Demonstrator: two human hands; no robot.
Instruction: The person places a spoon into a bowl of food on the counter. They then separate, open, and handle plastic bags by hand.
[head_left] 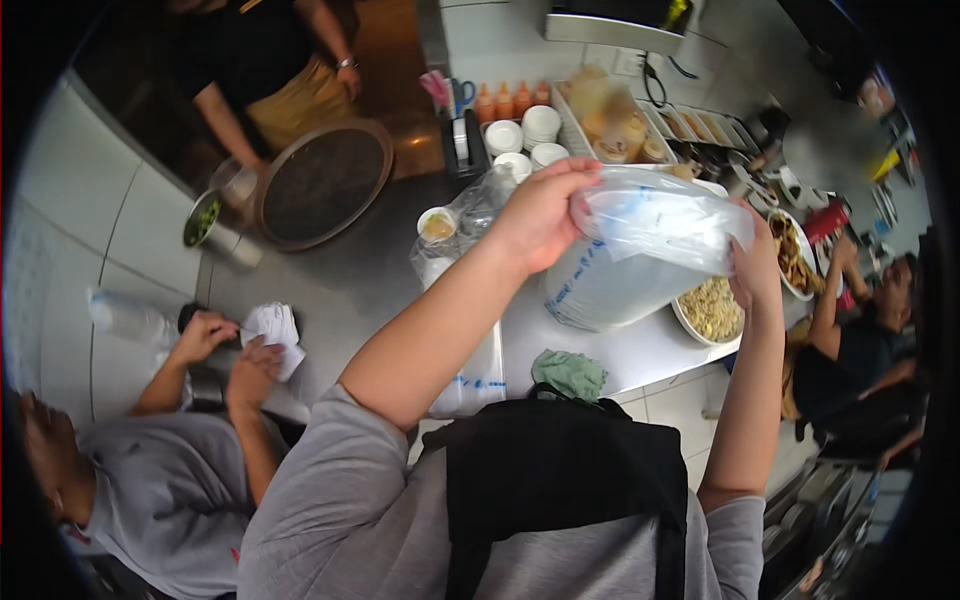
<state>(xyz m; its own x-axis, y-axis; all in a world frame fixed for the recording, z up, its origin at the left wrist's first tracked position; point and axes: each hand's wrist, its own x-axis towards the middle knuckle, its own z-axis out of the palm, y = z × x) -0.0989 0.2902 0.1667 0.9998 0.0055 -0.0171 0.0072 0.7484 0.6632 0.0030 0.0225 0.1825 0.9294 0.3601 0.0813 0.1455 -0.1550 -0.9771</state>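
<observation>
A large clear plastic bag (625,262) with blue printing is stretched between my two hands above the counter. My left hand (548,208) pinches its upper left edge, and the fingers of my right hand (754,258) are closed on the opposite edge. The bag's mouth looks folded over between them; whether anything is inside, I cannot tell. Just past the bag's lower right side sits a white bowl of fried rice (712,308). Left of my left forearm, a thin clear bag holds a small cup of sauce (436,226).
A green cloth (570,374) lies at the counter's near edge. Behind are white lidded tubs (541,124) and orange sauce bottles (505,103). A round tray (325,184) stands at far left. A co-worker (170,470) handles white paper (273,335); other people stand at left and right.
</observation>
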